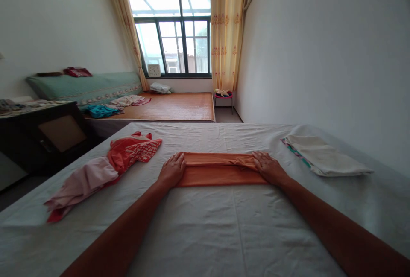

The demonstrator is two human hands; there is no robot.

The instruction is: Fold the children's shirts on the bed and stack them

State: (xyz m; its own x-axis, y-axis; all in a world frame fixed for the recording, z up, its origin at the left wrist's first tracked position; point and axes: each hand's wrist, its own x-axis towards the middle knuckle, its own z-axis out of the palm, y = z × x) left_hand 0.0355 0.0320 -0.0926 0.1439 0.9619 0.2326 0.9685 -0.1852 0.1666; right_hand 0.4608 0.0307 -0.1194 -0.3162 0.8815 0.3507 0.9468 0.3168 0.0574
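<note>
A strip of orange cloth (221, 175), folded long and narrow, lies across the white sheet (205, 234) in front of me. Its kind, garment or other, I cannot tell. My left hand (173, 169) rests flat on the strip's left end, fingers stretched out. On the right end lies my right hand (269, 167), also flat, with a small bunched crease by its fingertips. Left of the strip is a crumpled red and pink garment (131, 153). To the right sits a folded cream cloth (326, 155) with a patterned edge.
Beyond the sheet stands a bed with a brown mat (179, 106), clothes and a green-covered headboard (96, 85). A dark cabinet (60, 127) is at the left. A white wall (320, 55) runs along the right. A small stool (223, 94) stands below the curtain (226, 33).
</note>
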